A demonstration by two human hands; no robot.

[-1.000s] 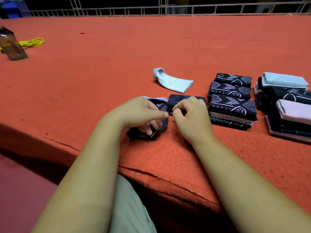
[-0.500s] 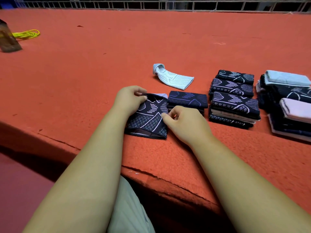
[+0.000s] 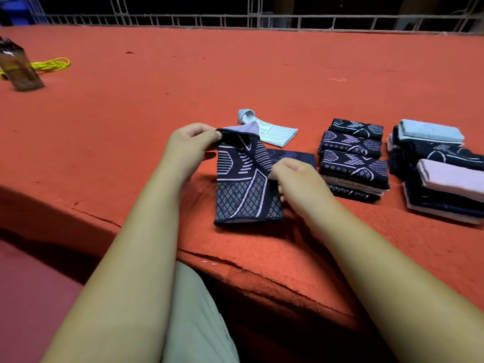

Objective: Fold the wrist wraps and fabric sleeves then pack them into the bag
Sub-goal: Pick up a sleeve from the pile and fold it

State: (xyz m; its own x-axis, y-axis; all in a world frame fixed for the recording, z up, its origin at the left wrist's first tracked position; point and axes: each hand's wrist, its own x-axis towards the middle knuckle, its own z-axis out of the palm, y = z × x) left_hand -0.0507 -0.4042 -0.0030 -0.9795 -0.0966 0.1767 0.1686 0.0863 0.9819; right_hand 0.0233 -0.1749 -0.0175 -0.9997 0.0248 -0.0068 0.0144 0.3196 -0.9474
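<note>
Packing workshop, wide orange felt-covered worktable (image 3: 157,113), stacks of folded knit sleeves (image 3: 353,166), metal railing (image 3: 235,22) behind

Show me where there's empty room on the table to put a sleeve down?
The orange felt table is bare between the coiled yellow cord and the pale blue knitted sleeve, and along the far white railing. It is crowded on the right: two stacks of folded dark sleeves.

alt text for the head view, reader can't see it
A person's left hand pinches the top edge of a dark patterned sleeve while the right hand grips its right side, on an orange table. A pale blue sleeve lies behind it; stacks of folded sleeves sit to the right.
</note>
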